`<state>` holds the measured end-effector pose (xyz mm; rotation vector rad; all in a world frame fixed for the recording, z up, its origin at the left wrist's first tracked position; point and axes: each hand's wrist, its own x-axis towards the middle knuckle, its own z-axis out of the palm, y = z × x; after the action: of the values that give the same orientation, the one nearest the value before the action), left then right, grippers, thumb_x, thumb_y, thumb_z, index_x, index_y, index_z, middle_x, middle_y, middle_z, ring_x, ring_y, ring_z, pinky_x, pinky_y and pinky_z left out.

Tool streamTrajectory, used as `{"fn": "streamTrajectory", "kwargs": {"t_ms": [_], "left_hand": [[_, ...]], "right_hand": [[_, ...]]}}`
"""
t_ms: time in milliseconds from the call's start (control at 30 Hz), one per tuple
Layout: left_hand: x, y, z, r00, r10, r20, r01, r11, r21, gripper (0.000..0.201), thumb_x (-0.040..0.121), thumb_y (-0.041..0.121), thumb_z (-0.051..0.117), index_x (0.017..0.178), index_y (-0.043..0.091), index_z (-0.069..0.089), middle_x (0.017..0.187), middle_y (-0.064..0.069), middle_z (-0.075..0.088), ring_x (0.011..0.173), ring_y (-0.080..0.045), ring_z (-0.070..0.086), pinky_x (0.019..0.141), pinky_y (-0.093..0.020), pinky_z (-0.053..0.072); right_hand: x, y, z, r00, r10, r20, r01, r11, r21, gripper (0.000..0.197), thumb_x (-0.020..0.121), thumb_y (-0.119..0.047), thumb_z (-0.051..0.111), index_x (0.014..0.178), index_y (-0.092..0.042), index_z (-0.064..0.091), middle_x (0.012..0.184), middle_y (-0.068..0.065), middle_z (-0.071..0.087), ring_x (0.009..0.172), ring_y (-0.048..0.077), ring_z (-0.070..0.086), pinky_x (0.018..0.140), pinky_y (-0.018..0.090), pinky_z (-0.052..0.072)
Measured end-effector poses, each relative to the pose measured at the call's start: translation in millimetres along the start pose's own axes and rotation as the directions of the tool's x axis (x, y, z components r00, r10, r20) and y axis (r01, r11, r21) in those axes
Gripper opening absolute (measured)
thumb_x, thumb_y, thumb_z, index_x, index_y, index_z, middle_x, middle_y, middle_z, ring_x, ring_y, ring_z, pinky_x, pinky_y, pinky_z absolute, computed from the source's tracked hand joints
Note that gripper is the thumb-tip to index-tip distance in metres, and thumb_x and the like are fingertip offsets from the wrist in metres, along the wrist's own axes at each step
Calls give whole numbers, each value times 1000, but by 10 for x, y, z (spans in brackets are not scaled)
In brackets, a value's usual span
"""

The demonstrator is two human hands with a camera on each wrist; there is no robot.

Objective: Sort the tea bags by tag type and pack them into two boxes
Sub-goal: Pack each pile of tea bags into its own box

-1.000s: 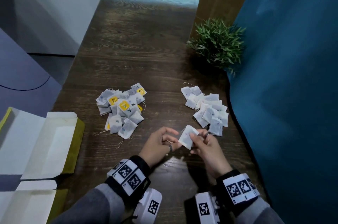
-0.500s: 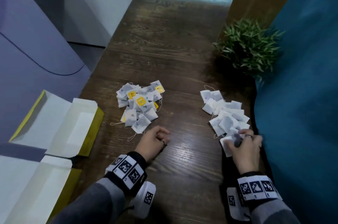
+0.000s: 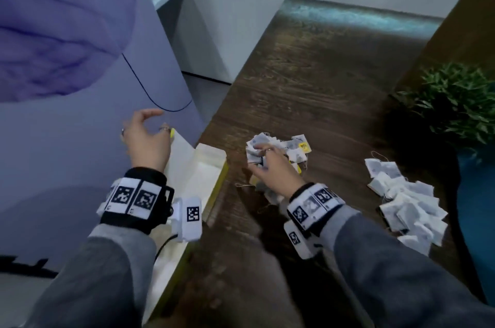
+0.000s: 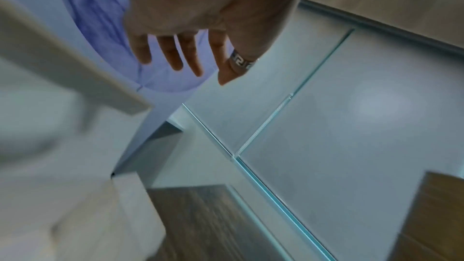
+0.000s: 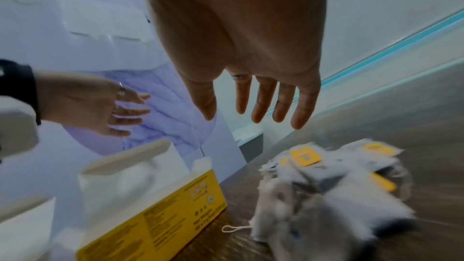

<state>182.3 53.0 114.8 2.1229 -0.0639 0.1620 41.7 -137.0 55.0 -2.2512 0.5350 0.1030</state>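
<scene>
A pile of tea bags with yellow tags (image 3: pixel 294 148) lies mid-table, beside an open yellow box (image 3: pixel 221 180) with a white inside. My right hand (image 3: pixel 263 157) is over this pile; in the right wrist view its fingers (image 5: pixel 261 102) are straight and spread above the blurred bags (image 5: pixel 326 186), holding nothing. My left hand (image 3: pixel 143 124) hovers over the box's far end, fingers (image 4: pixel 175 57) relaxed and empty. A second pile of tea bags with white tags (image 3: pixel 409 204) lies at the right, apart from both hands.
The dark wooden table (image 3: pixel 308 81) runs away from me. A green plant (image 3: pixel 455 102) stands at its right edge by a blue wall. A large purple-white panel (image 3: pixel 67 46) rises at the left behind the box. The box's yellow printed side (image 5: pixel 155 215) faces the pile.
My right hand let go of the tea bag at the white-tag pile and swung left onto the yellow-tag pile. My left hand moved left over the box. The view has turned left.
</scene>
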Motion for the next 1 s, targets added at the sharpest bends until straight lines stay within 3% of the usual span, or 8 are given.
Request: {"fn": "streamTrajectory", "kwargs": {"t_ms": [100,267,433,533,633,833,933,1000], "left_hand": [[287,-161,-44,979,-150,138,114,965,237,55,80,18,66,131,20,45,135,-17,46,130,-32,38,108,-45,31],[421,-392,6,796,-325,511,121,913,391,80,82,0,64,147,17,20,138,-24,44,124,-39,46,100,-46,41],[366,-365,13,794,-203,573,-18,934,357,59,80,-12,48,132,16,47,119,-22,59,103,-35,58,78,-35,43],[306,-113,-37,813,-44,580,-104,970,220,47,83,-11,48,125,10,54,106,-11,57,96,-24,52,78,-30,37],[196,247,-77,790,168,589,-236,971,41,38,85,-7,53,114,15,61,98,-4,58,92,-21,55,72,-25,39],[-370,813,-34,512,531,675,-495,825,-273,52,74,-11,56,104,30,69,99,15,69,97,-1,62,82,-23,51],[-655,846,83,342,625,702,-601,720,-348,41,75,22,68,112,40,63,109,24,65,102,2,59,94,-39,47],[-755,767,158,277,622,733,-678,667,-309,57,68,57,66,122,51,49,127,29,53,120,1,49,103,-52,35]], "right_hand": [[418,-202,206,996,37,79,-29,994,-105,60,90,-36,55,141,-11,33,143,12,35,127,29,43,104,40,40],[732,-374,501,983,119,136,-84,967,-240,53,87,-40,58,131,-13,45,135,11,43,124,29,46,103,46,39],[679,-429,496,996,92,17,-89,987,-135,25,93,-23,50,110,-6,54,108,14,62,102,29,58,85,33,44],[487,-427,314,993,23,-116,-26,999,-21,9,93,-17,46,96,-9,50,86,10,59,83,28,59,71,31,41],[241,-352,23,980,16,-200,16,988,155,9,88,-15,51,87,-18,43,94,6,62,86,21,60,75,34,48],[-345,14,-422,980,-60,-189,125,927,355,61,86,1,47,122,-48,40,128,-15,49,116,0,48,94,17,43],[-645,258,-442,942,-34,-334,145,939,313,73,75,2,36,119,-55,43,133,-8,50,124,1,44,103,15,34],[-840,430,-457,885,41,-465,136,931,340,65,73,-2,35,118,-48,45,128,-5,53,121,-3,45,105,17,34]]}}
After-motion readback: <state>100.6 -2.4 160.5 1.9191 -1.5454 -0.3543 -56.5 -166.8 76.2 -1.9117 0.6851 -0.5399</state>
